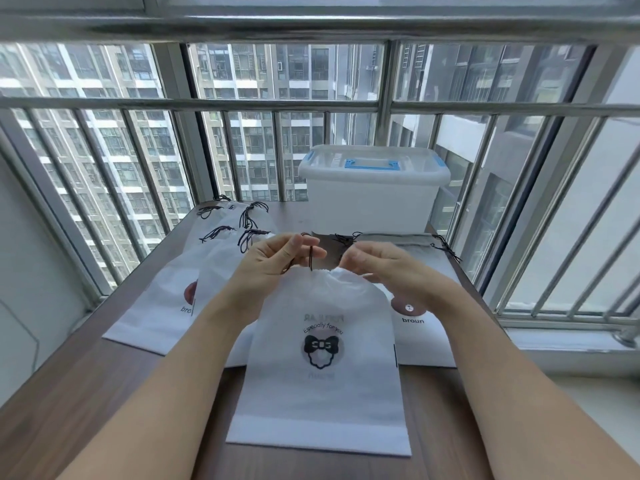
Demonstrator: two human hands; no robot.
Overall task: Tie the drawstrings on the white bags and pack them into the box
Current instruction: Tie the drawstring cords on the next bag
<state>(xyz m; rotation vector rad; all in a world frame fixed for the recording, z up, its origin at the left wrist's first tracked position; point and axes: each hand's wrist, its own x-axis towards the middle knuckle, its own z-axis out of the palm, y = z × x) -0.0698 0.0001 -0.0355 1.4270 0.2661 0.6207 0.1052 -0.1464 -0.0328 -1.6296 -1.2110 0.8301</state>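
Lying flat near the front of a dark wood-grain table [86, 393] was one white bag [322, 358], of matte, thin non-woven fabric, rectangular, with a lighter folded band along its near edge and a printed black bow motif under the words "Especially for you"; its far mouth was gathered into soft puckers. Dark cord drawstring [310, 258] rose from that mouth, thin and round, looped upward. Left hand [273, 261] was raised over the bag's mouth, wrist bent, thumb and forefinger pinching the cord near its top, remaining fingers curled. Right hand [377, 263] was held level just beside it, palm down, fingertips pinching the gathered fabric at the mouth; whether it also held cord could not be told. Both forearms reached in from the near edge, bare. Left of the bag: stack of white bags [166, 306], overlapping, mouths cinched, dark cords bunched at their far ends. Right of it: further flat white bags [415, 327], one printed with a brown disc and "broun", mouths uncinched. Beyond these, at the table's far edge: translucent plastic box [374, 188], rounded rectangular, lid on, with blue handle and clips. Behind: metal window railing [207, 102], tubular, polished.
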